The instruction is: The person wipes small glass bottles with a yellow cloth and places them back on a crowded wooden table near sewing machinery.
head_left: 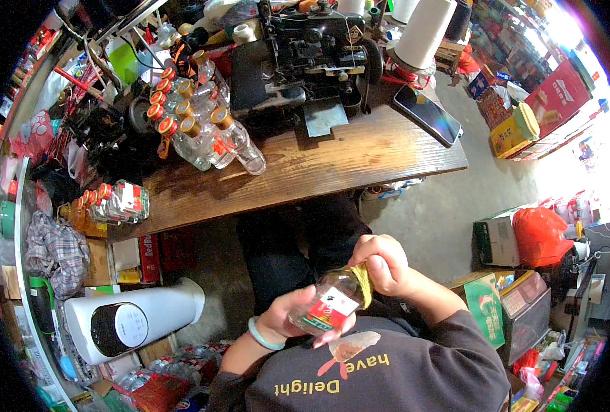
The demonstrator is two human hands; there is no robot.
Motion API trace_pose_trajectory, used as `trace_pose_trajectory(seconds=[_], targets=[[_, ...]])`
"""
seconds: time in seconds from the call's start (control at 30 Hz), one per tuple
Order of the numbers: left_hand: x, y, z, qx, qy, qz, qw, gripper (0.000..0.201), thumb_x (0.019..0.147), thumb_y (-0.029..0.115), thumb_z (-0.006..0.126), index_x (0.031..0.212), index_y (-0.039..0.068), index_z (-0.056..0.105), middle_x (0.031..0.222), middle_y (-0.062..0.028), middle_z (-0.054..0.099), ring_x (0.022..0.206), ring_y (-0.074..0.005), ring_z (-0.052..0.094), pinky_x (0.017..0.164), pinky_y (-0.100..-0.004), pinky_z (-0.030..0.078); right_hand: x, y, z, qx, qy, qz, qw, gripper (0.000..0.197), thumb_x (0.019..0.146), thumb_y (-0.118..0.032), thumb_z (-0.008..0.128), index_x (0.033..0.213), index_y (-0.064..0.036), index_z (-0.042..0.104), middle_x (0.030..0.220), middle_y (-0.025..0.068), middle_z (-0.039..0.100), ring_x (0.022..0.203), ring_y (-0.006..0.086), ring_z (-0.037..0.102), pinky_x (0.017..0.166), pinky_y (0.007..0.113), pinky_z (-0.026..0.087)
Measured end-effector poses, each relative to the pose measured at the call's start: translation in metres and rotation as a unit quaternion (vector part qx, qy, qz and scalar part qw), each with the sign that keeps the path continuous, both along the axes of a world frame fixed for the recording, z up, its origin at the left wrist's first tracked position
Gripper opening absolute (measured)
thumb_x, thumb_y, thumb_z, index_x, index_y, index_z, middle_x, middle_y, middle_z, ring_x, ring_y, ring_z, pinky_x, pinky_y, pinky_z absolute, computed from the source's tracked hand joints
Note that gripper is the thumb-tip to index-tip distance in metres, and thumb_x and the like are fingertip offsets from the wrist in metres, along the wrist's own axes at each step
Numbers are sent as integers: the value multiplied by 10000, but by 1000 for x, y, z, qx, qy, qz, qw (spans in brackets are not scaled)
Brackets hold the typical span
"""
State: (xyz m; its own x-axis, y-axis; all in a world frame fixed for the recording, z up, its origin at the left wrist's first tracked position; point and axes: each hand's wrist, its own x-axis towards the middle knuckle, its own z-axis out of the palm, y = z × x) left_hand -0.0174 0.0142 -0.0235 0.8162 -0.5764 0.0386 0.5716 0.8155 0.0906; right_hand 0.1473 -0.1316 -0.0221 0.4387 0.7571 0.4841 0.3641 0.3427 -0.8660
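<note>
My left hand (288,310) is closed around the lower part of a clear glass bottle (332,306) with a red, white and green label. The bottle lies tilted in front of my chest, its neck end toward my right hand (380,264). A yellow cloth (363,284) is gripped in that right hand and pressed against the bottle's neck end. The cloth and fingers cover the cap, so I cannot see it. On the wooden table (305,161) ahead stand several clear bottles (209,137) with red or gold caps, grouped at the left.
A black sewing machine (315,55) sits at the table's back, with a white thread cone (425,34) beside it. A phone (428,115) lies near the right corner. More bottles (123,202) stand left of the table. A white appliance (137,319) is at lower left, boxes (497,237) at right.
</note>
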Motion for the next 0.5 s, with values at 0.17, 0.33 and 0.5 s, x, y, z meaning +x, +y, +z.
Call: trace_pose_trajectory(seconds=[0.17, 0.33, 0.5], targets=[[3, -6, 17, 540, -114, 112, 827, 744, 879, 429, 631, 1350, -31, 284, 1055, -180, 580, 824, -241, 628, 653, -341, 526, 3, 0, 2, -45, -150, -59, 986, 124, 901, -148, 518, 836, -73, 593, 689, 92, 605, 549, 283, 591, 514, 372, 485], [5, -9, 11, 898, -234, 198, 314, 727, 818, 402, 692, 1276, -24, 322, 1032, -231, 568, 905, -388, 617, 750, -427, 507, 0, 1, 1, -227, -194, -135, 945, 134, 902, -152, 534, 818, -70, 598, 696, 117, 608, 582, 306, 611, 538, 399, 489], [-2, -6, 12, 185, -31, 56, 981, 682, 922, 512, 519, 1305, -23, 337, 1052, -159, 553, 752, -162, 590, 600, -266, 510, 4, -1, -1, -25, -28, 13, 999, 214, 954, -177, 445, 861, -51, 591, 684, 103, 607, 557, 302, 587, 524, 386, 469]])
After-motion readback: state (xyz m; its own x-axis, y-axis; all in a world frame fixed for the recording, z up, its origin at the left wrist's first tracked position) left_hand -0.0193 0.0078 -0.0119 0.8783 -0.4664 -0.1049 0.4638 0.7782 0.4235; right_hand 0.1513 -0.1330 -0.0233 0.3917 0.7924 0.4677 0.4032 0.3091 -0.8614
